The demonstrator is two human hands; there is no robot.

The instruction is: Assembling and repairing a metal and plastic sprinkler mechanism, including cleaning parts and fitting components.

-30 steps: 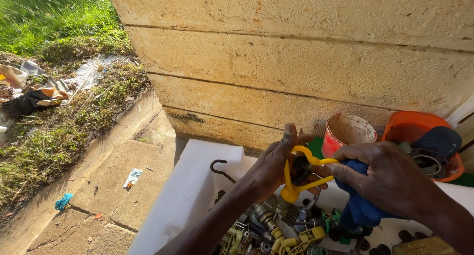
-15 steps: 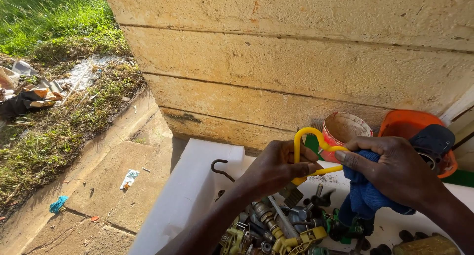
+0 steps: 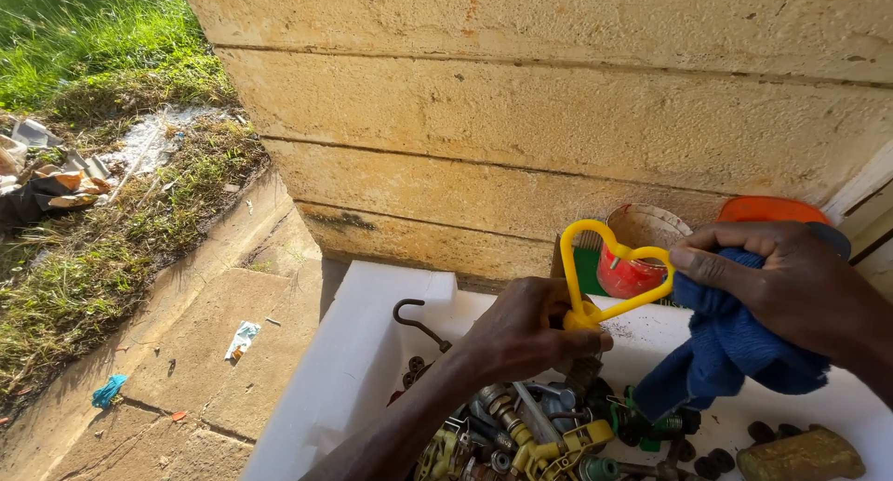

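A: Yellow heart-shaped plastic handle (image 3: 616,278): location?

B: Raised above the white tray (image 3: 372,351), in front of the block wall (image 3: 558,118). Its lower tip is clamped in the left hand (image 3: 526,332), fingers closed around the base. The loop stands upright, tilted slightly to the right.

A: Right hand (image 3: 791,286)?

B: Closed on a blue cloth (image 3: 735,351). The thumb and forefinger press the cloth against the right lobe of the handle. The remainder of the cloth hangs down toward the tray.

A: Contents of the tray?

B: A heap of small fittings (image 3: 521,434) lies below the left wrist: brass-coloured, yellow, green and dark pieces. A dark metal hook (image 3: 419,321) lies at the back left. A row of small dark discs (image 3: 735,444) and a dull brown lump (image 3: 802,455) lie at the lower right.

A: Behind the handle?

B: A red cup (image 3: 633,258) with a pale rim stands at the foot of the wall. An orange lid (image 3: 772,209) shows just beyond the right hand.

A: Surroundings?

B: Concrete paving (image 3: 186,351) at left carries a scrap of paper (image 3: 243,338). Grass (image 3: 84,44) and litter lie beyond it.
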